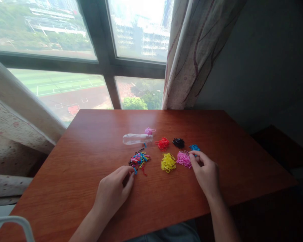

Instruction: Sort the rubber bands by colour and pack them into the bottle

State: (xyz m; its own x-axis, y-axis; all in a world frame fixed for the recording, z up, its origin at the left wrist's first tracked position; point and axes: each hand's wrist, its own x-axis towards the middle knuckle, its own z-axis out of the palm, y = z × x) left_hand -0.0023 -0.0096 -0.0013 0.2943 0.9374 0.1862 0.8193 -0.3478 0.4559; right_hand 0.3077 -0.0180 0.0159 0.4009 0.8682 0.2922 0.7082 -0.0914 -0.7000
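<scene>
Small elastic bands lie in heaps on a brown wooden table (91,161). A mixed-colour heap (139,159) sits left of a yellow heap (168,162) and a pink heap (183,158). Behind them are a red heap (163,144), a black heap (178,143) and a small blue heap (194,147). My left hand (113,191) rests at the near edge of the mixed heap, fingers curled in a pinch on a blue band. My right hand (204,171) is beside the pink and blue heaps, its fingertips pinched on something I cannot make out.
A clear plastic bottle (136,138) lies on its side behind the mixed heap, with a pink cap (148,130) next to its mouth. A window and curtains stand behind the table. A white chair rail (12,222) shows at the lower left.
</scene>
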